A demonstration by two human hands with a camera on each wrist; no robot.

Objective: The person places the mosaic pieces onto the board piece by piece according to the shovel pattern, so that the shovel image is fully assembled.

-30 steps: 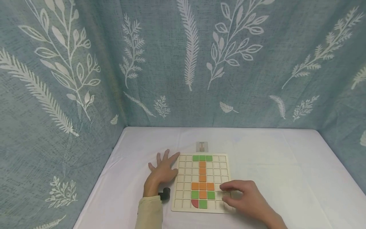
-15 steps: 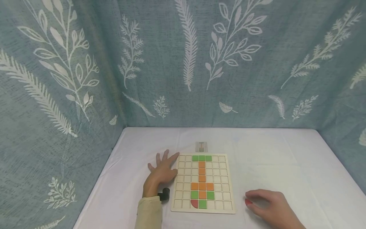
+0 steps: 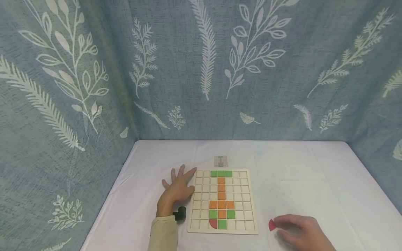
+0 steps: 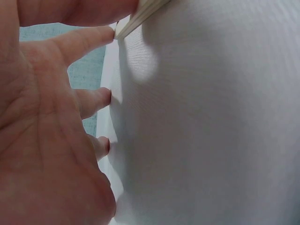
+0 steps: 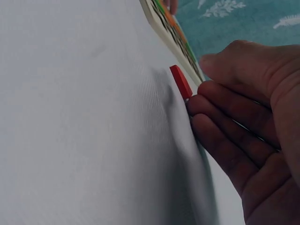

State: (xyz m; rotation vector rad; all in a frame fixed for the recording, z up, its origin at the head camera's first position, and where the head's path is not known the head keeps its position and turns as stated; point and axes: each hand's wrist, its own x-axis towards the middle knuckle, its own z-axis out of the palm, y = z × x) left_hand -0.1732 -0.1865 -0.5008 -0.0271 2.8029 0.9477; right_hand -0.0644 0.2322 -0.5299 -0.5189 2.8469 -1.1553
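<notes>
A pale wooden grid board (image 3: 201, 197) lies flat on the table, with green and orange square tiles and one red quarter-circle tile (image 3: 213, 223) in its cells. Along its left edge my left hand (image 3: 178, 190) rests with spread fingers, the thumb and index finger touching the rim. In the left wrist view, the hand's other fingertips meet the cloth. Right of the board, a second red tile (image 3: 272, 225) lies on the cloth. My right hand (image 3: 301, 228) has its fingertips at that tile, its thumb standing apart from it, as the right wrist view (image 5: 182, 82) shows too.
A small card (image 3: 221, 161) printed with a grid pattern lies just beyond the board's far edge. White cloth (image 3: 314, 181) covers the table. Blue-green curtains (image 3: 176, 69) with white leaf prints hang behind and at the sides.
My right hand has moved right, from over the board's right edge to the cloth beside it. The red tile, between thumb and fingers half a second ago, now lies by the fingertips. My left hand stays put.
</notes>
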